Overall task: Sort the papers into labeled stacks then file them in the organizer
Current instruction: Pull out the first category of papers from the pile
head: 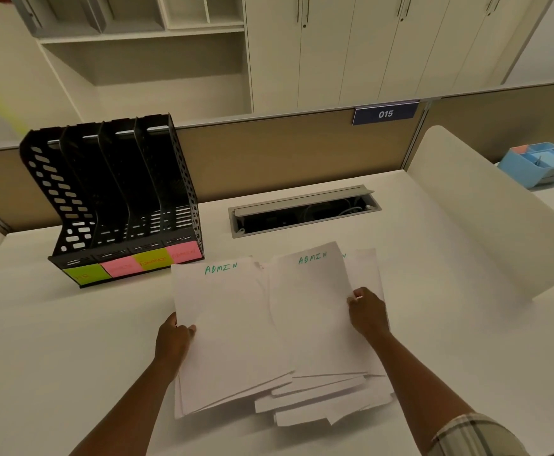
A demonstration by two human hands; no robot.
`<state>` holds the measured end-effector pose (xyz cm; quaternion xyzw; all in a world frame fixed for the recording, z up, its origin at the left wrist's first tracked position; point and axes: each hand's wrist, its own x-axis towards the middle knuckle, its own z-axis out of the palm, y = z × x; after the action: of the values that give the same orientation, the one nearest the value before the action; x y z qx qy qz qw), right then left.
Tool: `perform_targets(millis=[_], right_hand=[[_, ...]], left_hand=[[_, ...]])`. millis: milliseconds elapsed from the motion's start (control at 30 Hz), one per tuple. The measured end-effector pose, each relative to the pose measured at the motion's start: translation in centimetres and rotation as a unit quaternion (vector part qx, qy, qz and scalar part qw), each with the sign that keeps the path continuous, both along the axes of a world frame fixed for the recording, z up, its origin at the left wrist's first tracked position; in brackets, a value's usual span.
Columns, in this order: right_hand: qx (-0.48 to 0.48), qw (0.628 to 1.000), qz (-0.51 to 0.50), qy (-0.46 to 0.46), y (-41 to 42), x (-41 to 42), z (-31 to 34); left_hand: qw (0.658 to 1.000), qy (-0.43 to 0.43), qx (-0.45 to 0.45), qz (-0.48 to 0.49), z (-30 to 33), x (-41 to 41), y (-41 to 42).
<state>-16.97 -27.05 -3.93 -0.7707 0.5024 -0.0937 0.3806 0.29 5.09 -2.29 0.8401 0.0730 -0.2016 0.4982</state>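
An office: numbered cubicle partition [385,113], cabinets [367,51], desk [71,340].

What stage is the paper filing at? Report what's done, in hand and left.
Done: the black organizer carries coloured labels on its slots, which look empty. In hand: the left hand and right hand each grip an edge of the loose white papers; two top sheets read ADMIN. Left: separating the pile into stacks and filing everything.

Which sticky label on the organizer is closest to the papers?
The pink label at the right end of the black organizer; its corner nearly meets the ADMIN sheet held by the left hand. The other three labels sit further left.
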Motion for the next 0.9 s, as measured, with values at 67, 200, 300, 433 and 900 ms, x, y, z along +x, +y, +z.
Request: perform_targets(millis=[67,200,300,433,900], right_hand=[[-0.019,1.000,-0.017,-0.018,-1.1,-0.6,0.6],[-0.027,0.998,-0.044,-0.047,-3.0,-1.6,2.0],[-0.025,0.996,-0.058,-0.055,-3.8,-2.2,3.1],[-0.031,0.995,-0.074,-0.066,-4.3,-2.8,4.2],[-0.066,0.997,-0.019,-0.036,-1.4,-2.0,5.4]], left_hand=[[1.000,0.003,-0.001,0.005,0.1,0.0,0.2],[1.000,0.008,-0.014,0.012,0.4,0.0,0.5],[1.000,0.011,-0.022,0.014,0.6,0.0,0.8],[0.999,0.013,-0.026,0.014,0.6,-0.1,1.2],[0.999,0.007,-0.035,0.019,1.4,0.4,2.9]])
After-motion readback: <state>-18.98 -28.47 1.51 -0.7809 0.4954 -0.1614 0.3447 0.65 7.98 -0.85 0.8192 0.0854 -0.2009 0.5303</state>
